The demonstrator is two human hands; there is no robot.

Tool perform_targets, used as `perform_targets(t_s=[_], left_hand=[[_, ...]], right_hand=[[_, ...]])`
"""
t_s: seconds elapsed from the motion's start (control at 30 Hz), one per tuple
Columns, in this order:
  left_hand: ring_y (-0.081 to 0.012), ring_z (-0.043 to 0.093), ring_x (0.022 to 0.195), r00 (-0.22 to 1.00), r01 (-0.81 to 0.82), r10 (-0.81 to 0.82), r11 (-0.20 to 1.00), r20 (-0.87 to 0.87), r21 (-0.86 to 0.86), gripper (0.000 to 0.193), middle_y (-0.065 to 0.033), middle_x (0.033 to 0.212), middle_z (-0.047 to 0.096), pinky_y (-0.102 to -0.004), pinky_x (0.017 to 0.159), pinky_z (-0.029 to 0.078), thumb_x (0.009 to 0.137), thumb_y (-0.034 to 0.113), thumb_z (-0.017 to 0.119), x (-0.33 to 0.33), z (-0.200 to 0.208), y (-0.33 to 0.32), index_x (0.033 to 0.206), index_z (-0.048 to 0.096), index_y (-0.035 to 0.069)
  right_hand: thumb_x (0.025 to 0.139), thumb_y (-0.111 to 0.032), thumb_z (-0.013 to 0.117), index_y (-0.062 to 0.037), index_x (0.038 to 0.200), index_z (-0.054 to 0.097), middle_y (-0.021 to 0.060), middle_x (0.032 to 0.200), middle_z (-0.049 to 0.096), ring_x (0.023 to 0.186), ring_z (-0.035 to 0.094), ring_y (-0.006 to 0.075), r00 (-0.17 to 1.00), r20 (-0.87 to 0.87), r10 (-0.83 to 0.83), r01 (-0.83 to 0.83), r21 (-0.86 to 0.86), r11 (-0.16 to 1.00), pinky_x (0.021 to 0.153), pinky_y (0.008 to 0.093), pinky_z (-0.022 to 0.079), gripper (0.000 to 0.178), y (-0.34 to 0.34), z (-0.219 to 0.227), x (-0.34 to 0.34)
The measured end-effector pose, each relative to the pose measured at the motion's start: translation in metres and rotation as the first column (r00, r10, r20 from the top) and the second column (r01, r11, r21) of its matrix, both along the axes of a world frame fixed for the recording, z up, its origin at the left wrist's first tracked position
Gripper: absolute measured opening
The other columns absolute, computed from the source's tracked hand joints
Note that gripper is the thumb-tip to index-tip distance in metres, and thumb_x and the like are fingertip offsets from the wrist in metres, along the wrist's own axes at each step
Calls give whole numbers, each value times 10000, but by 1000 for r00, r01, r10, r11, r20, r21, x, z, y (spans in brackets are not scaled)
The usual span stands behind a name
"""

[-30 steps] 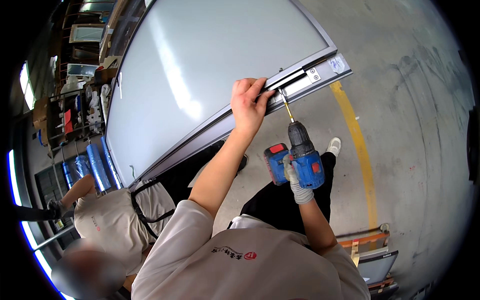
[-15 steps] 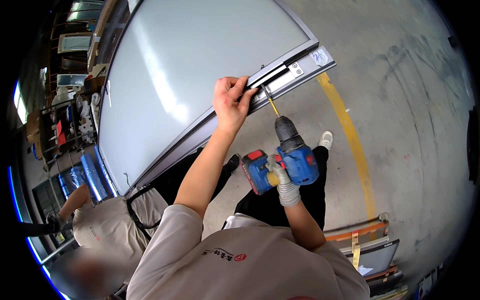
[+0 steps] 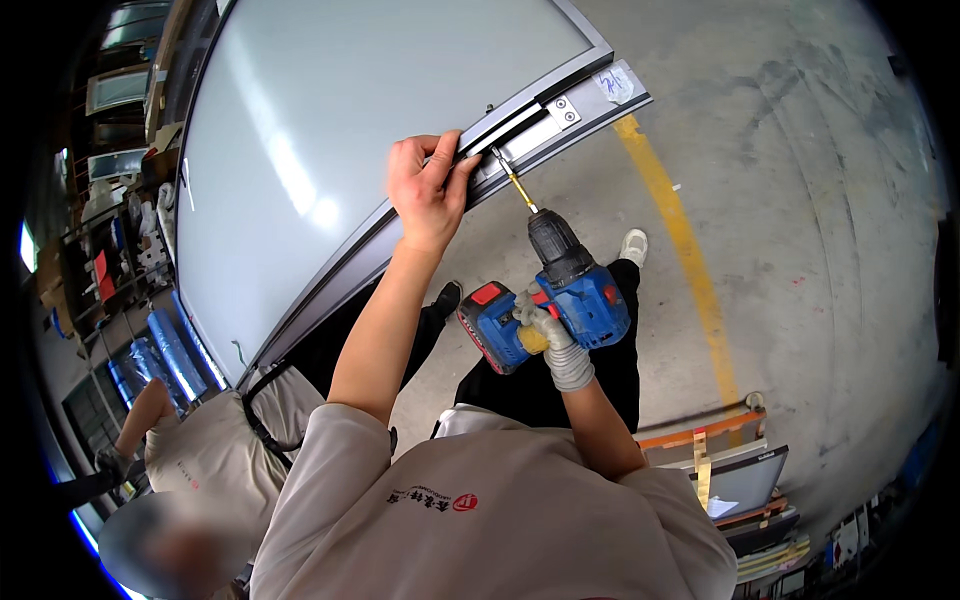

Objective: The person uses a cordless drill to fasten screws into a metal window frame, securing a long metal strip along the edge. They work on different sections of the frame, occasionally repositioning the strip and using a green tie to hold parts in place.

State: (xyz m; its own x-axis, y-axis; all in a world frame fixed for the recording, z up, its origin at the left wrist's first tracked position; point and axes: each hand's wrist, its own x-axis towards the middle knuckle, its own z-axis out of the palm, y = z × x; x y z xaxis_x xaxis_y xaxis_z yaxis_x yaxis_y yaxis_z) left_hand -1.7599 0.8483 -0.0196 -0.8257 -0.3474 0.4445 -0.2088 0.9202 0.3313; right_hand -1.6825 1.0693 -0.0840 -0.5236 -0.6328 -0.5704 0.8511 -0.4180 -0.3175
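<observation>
A large pale panel (image 3: pixel 330 80) in a grey metal frame (image 3: pixel 340 258) lies before me. My bare left hand (image 3: pixel 428 192) pinches the frame's edge between thumb and fingers; what lies under the fingertips is hidden. In my gloved right hand (image 3: pixel 553 345) is a blue and black cordless drill (image 3: pixel 588 308), its handle wrapped by the fingers. From its chuck a long gold-coloured bit (image 3: pixel 520 188) runs up to the frame's channel, its tip just beside my left thumb. Further along that channel sits a small metal plate (image 3: pixel 565 111) with screws.
Another person (image 3: pixel 215 440) in a beige shirt is close on my left. Blue-wrapped rolls (image 3: pixel 175 355) and crowded shelves stand at the far left. A yellow line (image 3: pixel 680 235) crosses the concrete floor. Framed panels (image 3: pixel 745 480) are stacked at the lower right.
The whole view has shifted, so the panel and hands appear further up and left. The drill's angle differs slightly; both hands keep their holds, and the bit stays at the channel.
</observation>
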Motion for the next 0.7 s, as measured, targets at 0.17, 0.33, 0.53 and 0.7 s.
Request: perform_targets(t_s=[0.17,0.33,0.53,0.7], left_hand=[[-204,483,732,1000,-11,11,1000,1,4,295,-54,753,536,-304,642,400,646,77,734,2,-2,-2,927,655,37],[-211,482,712,1000,-19,19,999,-10,-30,272,-43,751,525,-309,600,410,639,117,731,0,-2,-2,896,654,67],[-209,479,698,1000,-8,8,999,3,-52,275,-41,759,524,-313,583,409,636,126,732,-1,-2,-3,891,651,64],[-202,480,697,999,-32,31,999,-7,-44,284,-37,746,531,-307,591,405,627,112,734,1,-2,-3,896,657,63]], right_hand=[[790,-99,640,-20,1062,502,88,872,577,715,554,146,984,-156,84,-79,39,996,692,264,486,315,6,5,-15],[866,-299,555,8,1096,508,112,903,605,731,597,174,950,278,144,-35,-364,931,683,285,518,387,10,-23,-24],[904,-146,491,22,1064,569,115,869,630,744,613,173,996,94,-1,17,-169,985,670,274,525,245,14,-9,-30],[852,-244,580,-24,1128,477,123,941,586,777,589,184,990,72,124,-108,-197,974,716,312,506,368,13,-22,-10]])
